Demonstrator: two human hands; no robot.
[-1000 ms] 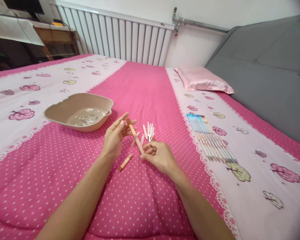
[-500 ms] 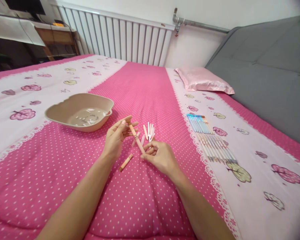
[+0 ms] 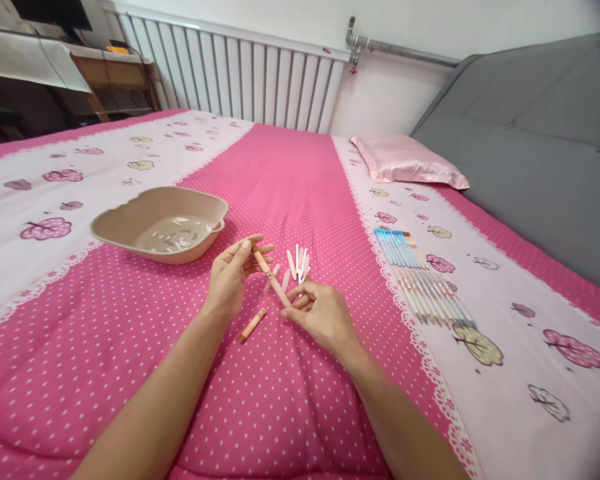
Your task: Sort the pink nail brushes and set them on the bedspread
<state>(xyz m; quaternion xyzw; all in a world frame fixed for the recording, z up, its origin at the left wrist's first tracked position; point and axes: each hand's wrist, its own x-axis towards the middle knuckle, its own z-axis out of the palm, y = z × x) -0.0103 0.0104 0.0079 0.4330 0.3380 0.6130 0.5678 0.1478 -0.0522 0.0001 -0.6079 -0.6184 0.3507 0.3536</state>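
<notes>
Between my two hands runs a slim pen (image 3: pixel 271 275), orange-brown at its upper end and pale pink at its lower end. The thumb and fingers of my left hand (image 3: pixel 233 270) pinch the brown upper end. My right hand (image 3: pixel 320 313) grips the pink lower end between thumb and forefinger. Below the pen, on the bedspread, lies a short orange pen part (image 3: pixel 253 325) with a brown end. Just beyond my right hand are several loose pink and white pen pieces (image 3: pixel 299 262), some partly hidden behind my fingers.
A beige plastic basin (image 3: pixel 130 230) with small white bits in it stands on the left. To the right lie rows of blue pens (image 3: pixel 400 248) and pale pens (image 3: pixel 433 293). A pink pillow (image 3: pixel 410 160) rests further back by the grey headboard (image 3: pixel 530 113).
My left thumb and fingers have shifted slightly at the pen's brown end. My right hand keeps its place, and the things on the bed lie as before.
</notes>
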